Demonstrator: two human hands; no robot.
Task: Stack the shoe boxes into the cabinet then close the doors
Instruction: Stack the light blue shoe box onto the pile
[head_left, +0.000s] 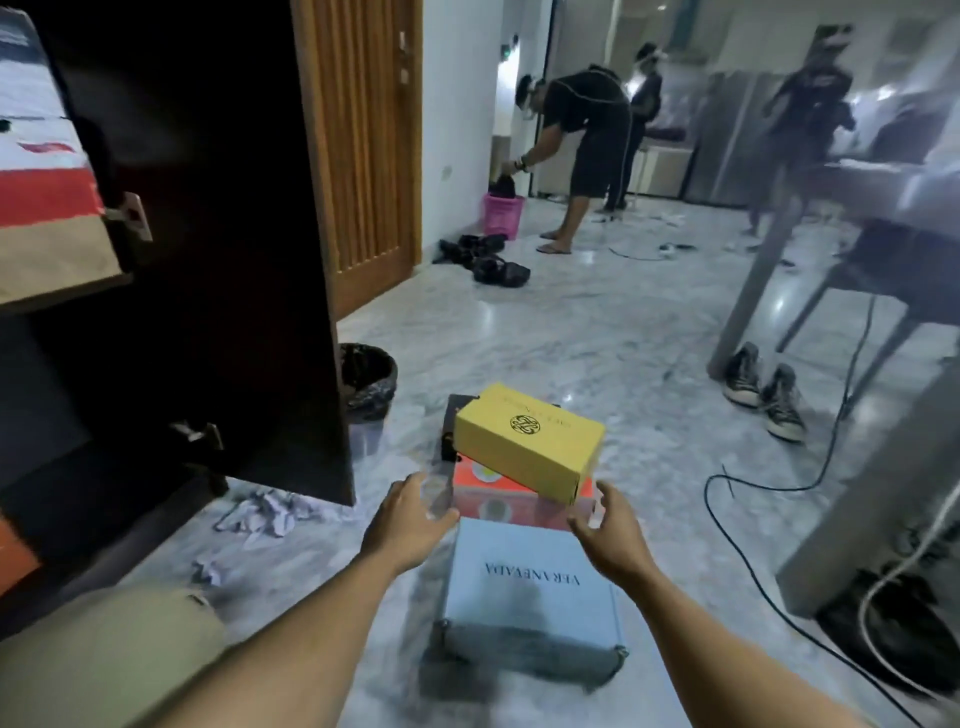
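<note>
Pale-blue box (524, 587) | yellow box (540, 457) — dark emblem (524, 424) — atop orange box (498, 492) | left grip (410, 512), right grip (610, 525) spread, empty

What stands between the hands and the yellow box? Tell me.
Nothing visible does. The left hand and right hand reach open toward either side of the yellow box atop the orange box; the blue box lies nearer, between the forearms.
</note>
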